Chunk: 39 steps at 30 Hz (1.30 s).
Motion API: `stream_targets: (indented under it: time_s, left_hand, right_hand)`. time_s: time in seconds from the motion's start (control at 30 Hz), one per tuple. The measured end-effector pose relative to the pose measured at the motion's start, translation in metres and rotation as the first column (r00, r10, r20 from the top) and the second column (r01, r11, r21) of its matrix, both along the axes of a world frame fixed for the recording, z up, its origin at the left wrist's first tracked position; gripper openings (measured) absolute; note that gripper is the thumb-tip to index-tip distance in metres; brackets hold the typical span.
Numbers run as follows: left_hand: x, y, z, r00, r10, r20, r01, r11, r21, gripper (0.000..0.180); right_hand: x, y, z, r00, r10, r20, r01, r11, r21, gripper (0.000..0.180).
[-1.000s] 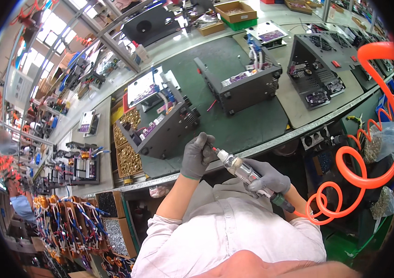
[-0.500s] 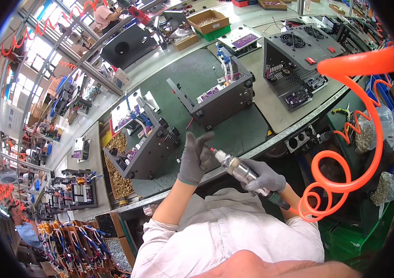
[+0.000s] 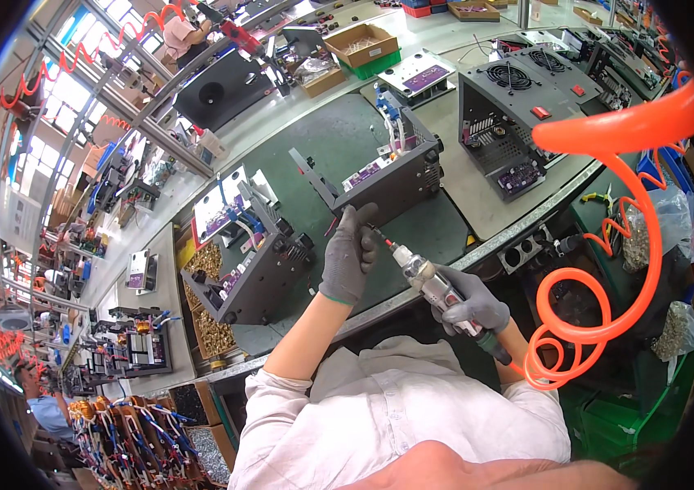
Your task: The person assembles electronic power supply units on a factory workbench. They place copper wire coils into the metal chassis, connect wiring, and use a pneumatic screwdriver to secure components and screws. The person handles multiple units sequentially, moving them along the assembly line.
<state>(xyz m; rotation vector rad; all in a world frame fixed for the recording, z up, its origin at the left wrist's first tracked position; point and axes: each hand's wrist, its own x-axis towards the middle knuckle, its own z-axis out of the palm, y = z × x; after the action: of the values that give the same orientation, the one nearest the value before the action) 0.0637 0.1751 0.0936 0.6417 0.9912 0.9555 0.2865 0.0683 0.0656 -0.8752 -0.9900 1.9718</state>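
My right hand (image 3: 475, 304) in a grey glove is wrapped round a pneumatic screwdriver (image 3: 424, 276), a silver tool with an orange air hose (image 3: 584, 328) at its rear. The bit slants up and left, its end close to the fingers of my left hand (image 3: 347, 260). That hand, also gloved in grey, is closed with curled fingers; what they hold, if anything, is too small to make out. Just beyond the fingertips stands a dark grey metal panel assembly (image 3: 392, 186) with a purple circuit board and blue-and-white wires. A similar panel assembly (image 3: 261, 282) stands to the left.
A dark housing with two fans (image 3: 518, 94) sits at the right on the bench. Brass-coloured parts fill a tray (image 3: 214, 331) at the left. Bench edge (image 3: 494, 237) runs before me. Wire bundles (image 3: 138, 437) are low at left; a green bin (image 3: 616, 420) is at lower right.
My left hand has moved up toward the middle panel assembly, its fingers curling in. The screwdriver has shifted slightly right, with its bit now pointing more steeply upward.
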Motion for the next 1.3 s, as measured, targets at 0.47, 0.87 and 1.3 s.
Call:
stream_targets:
  time_s: [0.47,0.87,1.3]
  left_hand:
    - [0.014,0.186,0.016,-0.109,-0.085,-0.99,0.76,0.635,-0.138,0.09]
    - [0.029,0.163,0.044,-0.054,-0.327,-0.944,0.765,0.594,-0.249,0.1]
    - [0.028,0.172,0.027,0.075,-0.314,-0.946,0.635,0.747,-0.198,0.086]
  right_hand:
    - [0.02,0.009,-0.003,0.972,-0.234,0.036,0.232,0.971,0.051,0.098]
    - [0.013,0.02,-0.005,0.961,-0.262,0.086,0.255,0.963,0.086,0.098]
    - [0.006,0.029,-0.014,0.968,-0.248,0.026,0.247,0.968,0.048,0.095]
